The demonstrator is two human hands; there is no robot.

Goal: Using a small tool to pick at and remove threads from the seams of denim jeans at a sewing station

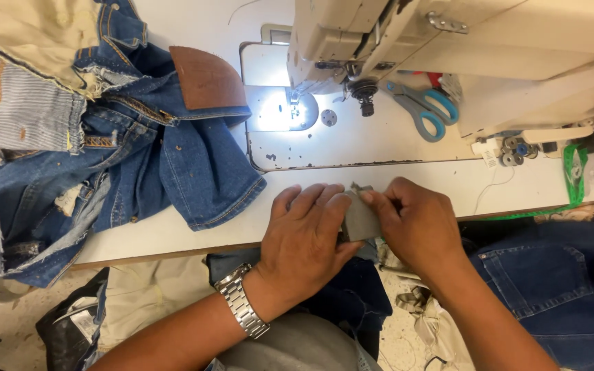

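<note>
Both hands, left hand (307, 237) and right hand (414, 223), are pinching a small grey patch (360, 218) together; it isn't lying under the sewing machine's needle (294, 104) yet.

scene evenly and brightly lit from above. a small lamp under the sewing machine (407, 41) throws hard white glare on the needle plate (280, 110), washing out detail there. soft shadows fall beneath both hands and the denim pile (139, 151). focus sharp at centre; slight wide-angle bending at the edges.
</note>
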